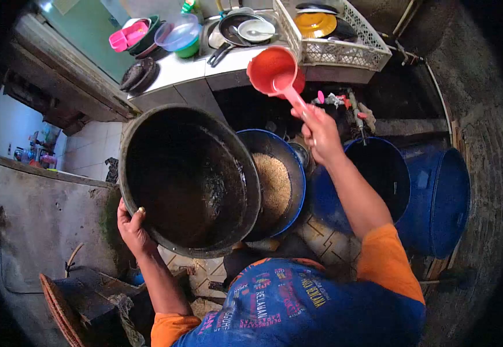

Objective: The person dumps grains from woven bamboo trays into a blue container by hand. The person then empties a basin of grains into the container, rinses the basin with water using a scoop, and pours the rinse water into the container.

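My left hand [135, 229] grips the rim of a large black tub [191, 231], which is tilted so its dark, wet inside faces me. In my right hand [321, 134] is the handle of a red water dipper [272, 68], raised in front of the counter. The inside of the dipper's cup shows no visible contents. Partly behind the tub stands a blue-rimmed basin [300, 202] with pale, yellowish grain-like pieces [273, 188] in it. The tub covers the basin's left side.
Blue barrels [448, 202] stand at right, under a tap [360, 124]. On the tiled counter [191, 69] are a frying pan [234, 29], bowls [179, 33] and a white plastic crate [344, 53] of dishes. A woven-edged container [60, 306] sits at lower left.
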Tool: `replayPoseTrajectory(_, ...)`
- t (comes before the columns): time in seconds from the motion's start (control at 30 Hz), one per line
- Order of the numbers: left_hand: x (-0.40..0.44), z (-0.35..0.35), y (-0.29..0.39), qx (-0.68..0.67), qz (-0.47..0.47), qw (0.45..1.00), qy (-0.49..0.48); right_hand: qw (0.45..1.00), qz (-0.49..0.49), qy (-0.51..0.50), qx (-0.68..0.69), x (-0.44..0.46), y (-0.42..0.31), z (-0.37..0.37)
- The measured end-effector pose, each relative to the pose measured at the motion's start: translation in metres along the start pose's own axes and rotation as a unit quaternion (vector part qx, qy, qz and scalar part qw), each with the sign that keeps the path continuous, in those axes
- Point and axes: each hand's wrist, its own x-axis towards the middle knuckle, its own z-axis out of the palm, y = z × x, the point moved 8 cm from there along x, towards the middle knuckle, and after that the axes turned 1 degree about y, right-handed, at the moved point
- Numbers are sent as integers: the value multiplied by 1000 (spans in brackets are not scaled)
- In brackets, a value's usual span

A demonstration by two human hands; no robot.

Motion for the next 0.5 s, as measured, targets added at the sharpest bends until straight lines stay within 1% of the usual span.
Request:
replayPoseTrajectory(0.03,-1,2,8,0,5,1000,-4,999,-7,14,44,21,-4,3)
replayPoseTrajectory(0.13,-13,-11,17,-17,-14,999,27,996,7,3,84,71,-1,16)
replayPoseTrajectory(0.17,-16,-19,16,-20,-25,999,40,997,7,-4,82,79,2,23)
replayPoseTrajectory(0.23,-24,-35,23,-8,-15,998,66,993,31,-15,110,92,10,47)
replayPoseTrajectory(0.3,-30,-48,25,9,-32,996,82,993,37,-33,111,101,17,72)
replayPoseTrajectory(0.37,-35,-56,31,18,-23,995,95,989,59,-88,105,106,23,108)
replayPoseTrajectory(0.43,-40,-64,34,27,-14,994,107,986,71,-111,102,118,32,140)
replayPoseTrajectory(0.5,-45,-73,31,-5,-42,993,106,978,103,-146,107,136,51,172)
